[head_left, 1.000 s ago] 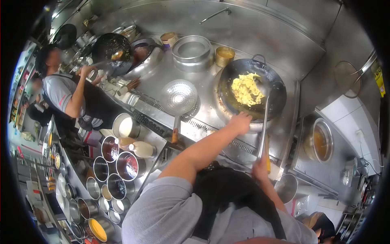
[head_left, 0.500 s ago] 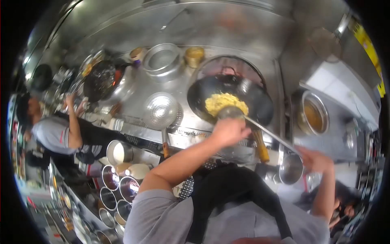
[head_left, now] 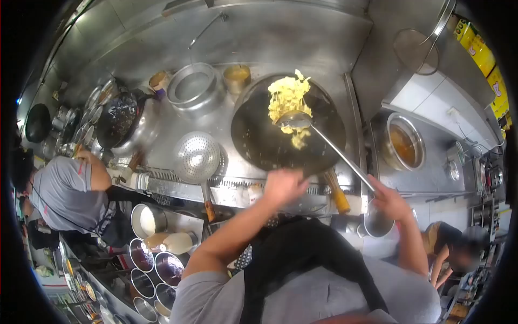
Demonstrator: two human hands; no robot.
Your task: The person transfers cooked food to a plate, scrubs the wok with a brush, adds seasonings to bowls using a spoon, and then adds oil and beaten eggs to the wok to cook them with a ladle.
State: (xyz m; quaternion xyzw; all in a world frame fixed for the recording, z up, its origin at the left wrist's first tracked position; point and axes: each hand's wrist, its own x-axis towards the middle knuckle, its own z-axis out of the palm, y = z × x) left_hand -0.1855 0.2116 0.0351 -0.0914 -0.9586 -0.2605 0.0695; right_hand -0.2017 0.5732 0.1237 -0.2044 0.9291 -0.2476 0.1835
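Note:
Yellow scrambled egg [head_left: 288,97] is in the air over the black wok [head_left: 264,143], with a few pieces trailing below. A long-handled metal ladle [head_left: 295,119] touches the lower part of the egg. My right hand [head_left: 391,201] is closed round the end of its handle, right of the stove. At the wok's near edge is my left hand [head_left: 286,187], blurred, its fingers curled at the rim; the grip itself is partly hidden. A bamboo brush [head_left: 338,195] with a yellow handle lies just right of that hand.
A perforated strainer [head_left: 197,157] lies left of the wok. Behind it are a metal pot [head_left: 192,89] and a yellow-filled tin [head_left: 237,79]. Sauce pots [head_left: 168,268] and bottles [head_left: 178,243] stand lower left. A co-worker [head_left: 70,191] is at the left; another person [head_left: 453,245] is lower right.
The egg has risen from inside the wok into the air. The wok has tipped and shifted left. My right hand and the ladle have moved slightly left in view, as the whole scene has.

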